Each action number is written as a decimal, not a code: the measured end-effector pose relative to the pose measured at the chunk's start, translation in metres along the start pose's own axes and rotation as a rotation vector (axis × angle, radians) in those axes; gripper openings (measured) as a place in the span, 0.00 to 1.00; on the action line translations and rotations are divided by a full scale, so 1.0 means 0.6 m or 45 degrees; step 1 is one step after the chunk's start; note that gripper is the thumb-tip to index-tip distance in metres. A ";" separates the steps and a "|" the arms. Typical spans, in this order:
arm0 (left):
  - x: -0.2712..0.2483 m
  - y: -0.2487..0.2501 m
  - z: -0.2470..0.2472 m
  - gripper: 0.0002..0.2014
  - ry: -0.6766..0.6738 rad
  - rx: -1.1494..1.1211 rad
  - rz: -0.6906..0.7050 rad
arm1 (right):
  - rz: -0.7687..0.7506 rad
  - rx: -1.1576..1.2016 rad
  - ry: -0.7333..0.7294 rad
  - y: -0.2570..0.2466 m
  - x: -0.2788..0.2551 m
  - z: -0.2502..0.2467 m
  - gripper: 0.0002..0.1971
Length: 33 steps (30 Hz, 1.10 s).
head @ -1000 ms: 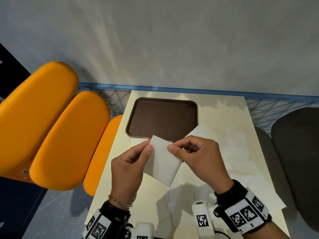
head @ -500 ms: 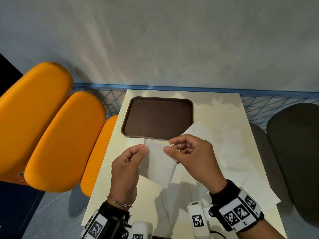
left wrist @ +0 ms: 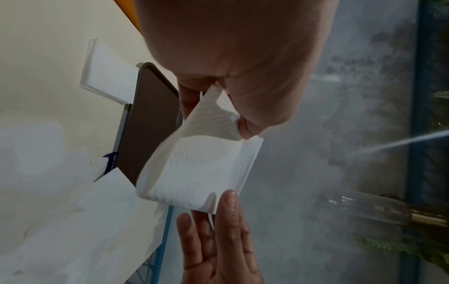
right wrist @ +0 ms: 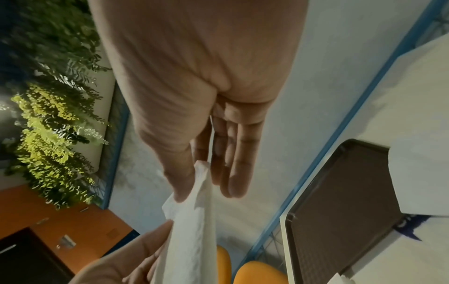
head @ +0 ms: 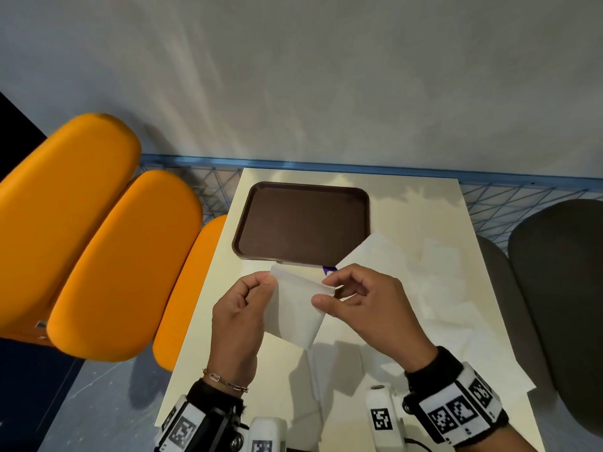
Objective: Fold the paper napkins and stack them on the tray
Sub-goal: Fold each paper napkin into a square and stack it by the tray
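Along the left side of the scene stand orange padded seats (head: 98, 249), and a dark grey seat (head: 561, 288) stands at the right, with a cream table (head: 424, 210) between them against a grey wall (head: 326, 76) edged by a blue wire rail (head: 489, 203). On the far left part of the table lies a brown tray (head: 303, 223), its surface bare. Spread over the right half of the table are loose white napkins (head: 434, 288), one corner of them overlapping the tray's near right edge. Above the table's middle, just in front of the tray, the folded napkin (head: 295, 308) hangs in the air between both hands. The left hand (head: 238, 318) pinches its upper left corner between thumb and curled forefinger. The right hand (head: 365, 305) pinches the upper right corner between thumb and forefinger, its other fingers (right wrist: 233, 169) loosely extended beyond the paper. Both wrists carry black bands with printed square markers, and a thin chain bracelet (head: 225, 381) circles the left wrist.
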<state>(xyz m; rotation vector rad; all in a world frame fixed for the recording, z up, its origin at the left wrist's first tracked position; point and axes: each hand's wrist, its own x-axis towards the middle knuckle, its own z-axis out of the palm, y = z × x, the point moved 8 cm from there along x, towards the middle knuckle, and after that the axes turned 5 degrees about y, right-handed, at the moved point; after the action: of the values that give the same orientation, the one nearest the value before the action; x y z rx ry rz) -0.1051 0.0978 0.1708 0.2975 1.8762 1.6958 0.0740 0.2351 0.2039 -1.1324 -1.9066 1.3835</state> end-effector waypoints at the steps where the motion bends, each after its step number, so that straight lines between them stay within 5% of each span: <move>1: 0.001 0.003 0.000 0.04 -0.014 0.007 0.016 | -0.001 -0.037 -0.025 0.000 0.002 0.003 0.10; 8: 0.008 0.004 -0.006 0.04 -0.053 0.099 0.074 | -0.068 -0.241 -0.223 -0.010 0.017 -0.002 0.11; 15: 0.007 -0.005 0.000 0.04 -0.073 0.033 -0.008 | 0.201 0.313 -0.177 0.021 0.028 0.011 0.16; 24: 0.010 -0.031 -0.017 0.04 0.009 -0.036 -0.134 | 0.311 0.586 -0.012 0.055 0.032 0.031 0.09; 33: 0.029 -0.079 -0.040 0.05 0.047 -0.040 -0.185 | 0.489 0.484 -0.284 0.102 0.017 0.111 0.25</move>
<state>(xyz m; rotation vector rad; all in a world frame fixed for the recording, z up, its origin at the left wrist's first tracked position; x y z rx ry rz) -0.1219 0.0794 0.1209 0.1151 1.8485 1.6411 0.0354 0.2185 0.1229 -1.2290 -1.5135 2.0544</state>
